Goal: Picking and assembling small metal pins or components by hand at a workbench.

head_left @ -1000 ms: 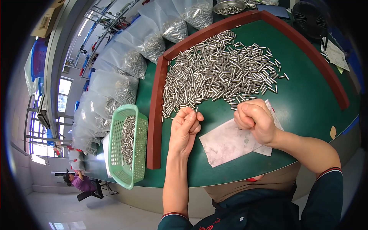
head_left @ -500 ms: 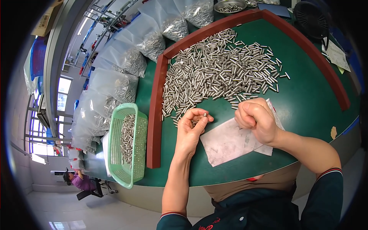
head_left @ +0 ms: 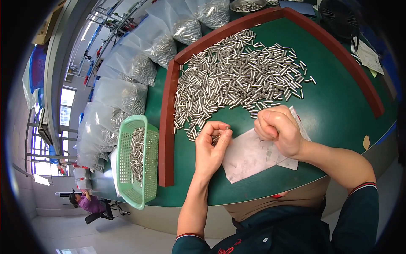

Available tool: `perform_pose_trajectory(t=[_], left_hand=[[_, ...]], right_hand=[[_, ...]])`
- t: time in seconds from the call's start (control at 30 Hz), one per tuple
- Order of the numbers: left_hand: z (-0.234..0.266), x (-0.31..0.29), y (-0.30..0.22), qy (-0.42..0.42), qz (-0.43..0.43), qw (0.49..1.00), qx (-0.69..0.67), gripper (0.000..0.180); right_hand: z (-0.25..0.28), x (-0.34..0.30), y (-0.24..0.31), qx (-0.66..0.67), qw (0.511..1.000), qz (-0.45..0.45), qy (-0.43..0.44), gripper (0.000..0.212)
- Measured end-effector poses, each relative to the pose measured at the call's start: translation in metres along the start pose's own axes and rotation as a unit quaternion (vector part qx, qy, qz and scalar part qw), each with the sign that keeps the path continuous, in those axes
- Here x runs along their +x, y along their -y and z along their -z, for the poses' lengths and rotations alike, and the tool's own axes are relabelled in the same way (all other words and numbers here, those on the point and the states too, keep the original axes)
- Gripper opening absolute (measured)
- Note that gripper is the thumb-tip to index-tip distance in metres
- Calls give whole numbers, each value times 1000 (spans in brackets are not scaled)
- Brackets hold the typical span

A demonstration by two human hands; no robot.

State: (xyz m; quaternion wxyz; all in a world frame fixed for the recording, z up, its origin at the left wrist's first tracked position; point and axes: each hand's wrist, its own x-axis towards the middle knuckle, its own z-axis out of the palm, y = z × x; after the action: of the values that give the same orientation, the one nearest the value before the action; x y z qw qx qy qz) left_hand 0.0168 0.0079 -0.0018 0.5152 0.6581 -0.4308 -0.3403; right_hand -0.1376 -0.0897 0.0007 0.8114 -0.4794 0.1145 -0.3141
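My left hand [head_left: 210,151] is closed, pinching a small metal pin [head_left: 227,128] between thumb and fingertip. More pins show in its curled fingers. To its right, my right hand [head_left: 279,130] is curled into a fist above a stained whitish sheet [head_left: 245,158]; whatever lies inside the fist is hidden. Just beyond both hands spreads a large heap of short, shiny metal pins [head_left: 237,80] on the green tabletop [head_left: 334,110].
A dark red raised border [head_left: 169,127] bounds the heap. Left of it stands a light green basket [head_left: 131,186] holding pins. Clear plastic bags of pins [head_left: 141,70] line the far left. A black fan [head_left: 338,19] is at the back right. A seated person [head_left: 91,204] is in the distance.
The view has shifted slightly, moving the table and basket a little left in the picture. My left thumb has moved up over the pin, showing less of it. My right hand stays a fist.
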Motion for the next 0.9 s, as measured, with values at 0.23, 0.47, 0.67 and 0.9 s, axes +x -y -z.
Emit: perform_pose_trajectory(t=[0.23,0.47,0.67,0.9], left_hand=[[-24,-11,-9,101,-101,948,283,13],[-28,-11,-3,84,-125,947,284,9],[-30,-11,0,71,-107,953,275,8],[-30,-11,0,64,-96,956,269,7]], right_hand=[[0,2,-3,14,1000,4,-14,35],[7,1,-1,82,996,17,-16,36],[8,-2,-5,66,997,27,3,35],[7,-1,-7,42,998,50,1,35]])
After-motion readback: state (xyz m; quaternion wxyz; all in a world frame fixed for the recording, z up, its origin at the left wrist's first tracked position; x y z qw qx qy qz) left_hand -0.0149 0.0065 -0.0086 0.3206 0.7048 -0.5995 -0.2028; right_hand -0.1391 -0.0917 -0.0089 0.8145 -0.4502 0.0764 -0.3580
